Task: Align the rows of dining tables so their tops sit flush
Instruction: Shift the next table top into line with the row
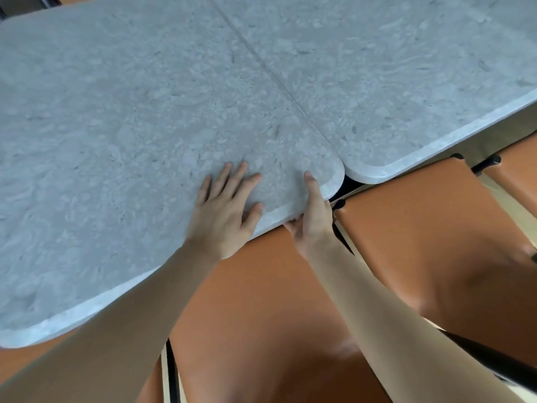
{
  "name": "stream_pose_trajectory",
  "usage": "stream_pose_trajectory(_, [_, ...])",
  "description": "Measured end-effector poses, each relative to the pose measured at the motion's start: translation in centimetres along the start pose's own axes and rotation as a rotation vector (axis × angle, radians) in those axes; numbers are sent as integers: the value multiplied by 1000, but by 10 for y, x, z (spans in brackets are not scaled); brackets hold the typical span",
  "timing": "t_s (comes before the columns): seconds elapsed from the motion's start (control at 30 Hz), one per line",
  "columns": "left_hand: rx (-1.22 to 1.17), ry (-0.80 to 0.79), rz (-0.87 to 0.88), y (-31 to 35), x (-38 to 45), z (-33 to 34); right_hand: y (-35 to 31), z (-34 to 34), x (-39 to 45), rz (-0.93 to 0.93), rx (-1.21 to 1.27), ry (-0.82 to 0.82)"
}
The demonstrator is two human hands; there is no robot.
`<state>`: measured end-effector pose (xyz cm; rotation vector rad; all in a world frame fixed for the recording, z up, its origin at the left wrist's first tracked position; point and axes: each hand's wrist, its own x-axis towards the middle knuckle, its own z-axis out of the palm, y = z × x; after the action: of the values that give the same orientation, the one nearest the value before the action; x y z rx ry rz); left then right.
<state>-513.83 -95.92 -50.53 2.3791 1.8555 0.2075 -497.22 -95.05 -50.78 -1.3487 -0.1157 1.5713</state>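
Note:
Two grey stone-patterned table tops meet along a thin seam running from the top middle down to the near edge. The left table (pixel 122 135) fills the left half; the right table (pixel 392 82) lies beyond the seam. Their rounded near corners touch, and the left table's corner juts slightly nearer to me than the right one's. My left hand (pixel 226 210) lies flat on the left table near its front edge, fingers spread. My right hand (pixel 312 216) grips that table's front edge beside the corner, thumb on top, fingers hidden underneath.
Brown leather chair seats stand below the near edge: one (pixel 261 301) under my arms, another (pixel 430 228) to the right, a third (pixel 514 181) at the far right. Black chair frames show between them. Pale floor is visible at the right.

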Motion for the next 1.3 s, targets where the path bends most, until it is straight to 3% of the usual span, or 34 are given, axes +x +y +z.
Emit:
stream_pose_trajectory(0.17, [-26, 138, -71, 2, -10, 6, 8, 1, -7, 54, 58, -68])
stream_pose_trajectory(0.23, [-106, 199, -148, 9, -26, 7, 9, 1, -8, 86, 82, -126])
stream_pose_trajectory(0.4, [-381, 278, -100, 47, -117, 13, 22, 8, -15, 199, 66, -230])
stream_pose_trajectory(0.47, [-567, 367, -340, 53, -146, 15, 25, 12, -18, 214, 67, -242])
stream_pose_trajectory(0.5, [-741, 432, -545, 51, -152, 14, 25, 13, -19, 217, 77, -250])
stream_pose_trajectory(0.57, [-1187, 571, -1063, 37, -152, 6, 24, 11, -17, 217, 88, -271])
stream_pose_trajectory(0.63, [-1620, 660, -1370, 12, -145, -5, 23, 9, -18, 222, 77, -295])
stream_pose_trajectory(0.7, [-1897, 749, -1362, -13, -138, -15, 23, 7, -19, 232, 62, -311])
stream_pose_trajectory(0.77, [-2014, 836, -1304, -29, -132, -18, 22, 7, -20, 243, 61, -313])
stream_pose_trajectory(1.03, [-2105, 925, -1299, -37, -126, -12, 18, 4, -22, 248, 47, -328])
stream_pose_trajectory(1.3, [-2189, 849, -1234, -43, -130, -13, 17, 4, -26, 249, 25, -318])
